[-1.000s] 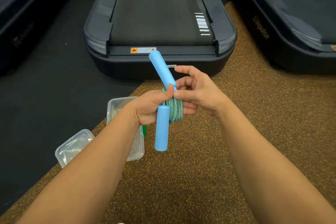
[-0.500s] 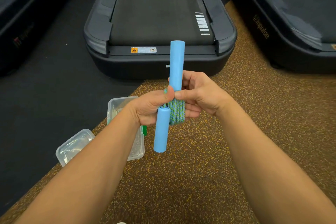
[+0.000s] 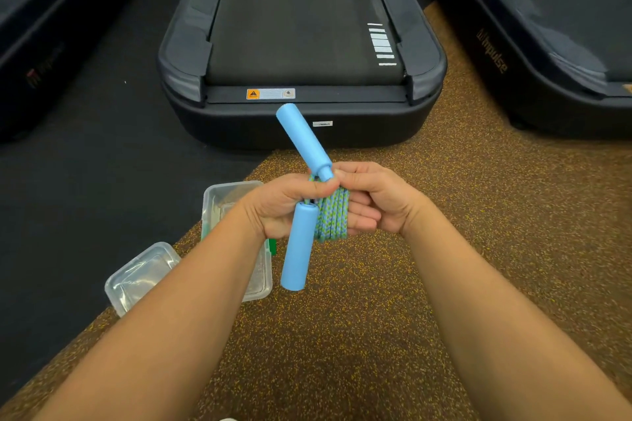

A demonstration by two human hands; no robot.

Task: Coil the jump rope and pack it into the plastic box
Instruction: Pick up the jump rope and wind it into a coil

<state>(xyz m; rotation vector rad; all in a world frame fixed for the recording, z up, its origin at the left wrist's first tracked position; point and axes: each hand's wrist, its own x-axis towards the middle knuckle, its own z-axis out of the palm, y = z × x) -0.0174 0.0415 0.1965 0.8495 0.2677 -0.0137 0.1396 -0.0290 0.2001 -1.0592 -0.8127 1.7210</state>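
Jump rope (image 3: 333, 215) coiled, held above the floor (image 3: 376, 318)
Left grip (image 3: 280, 205) clenches the braided blue-green coil; right grip (image 3: 372, 202) pinches the upper smooth foam handle (image 3: 302, 140); clear rectangular plastic box (image 3: 236, 185) lies on speckled floor

Left hand (image 3: 278, 207), right hand (image 3: 378, 196) together, both gripping jump rope (image 3: 333, 217); forearms extended forward.

Two bare arms, left forearm (image 3: 191, 301) and right forearm (image 3: 478, 301) uncovered up to the near edge, bare left hand (image 3: 284, 205), bare right hand (image 3: 379, 202)
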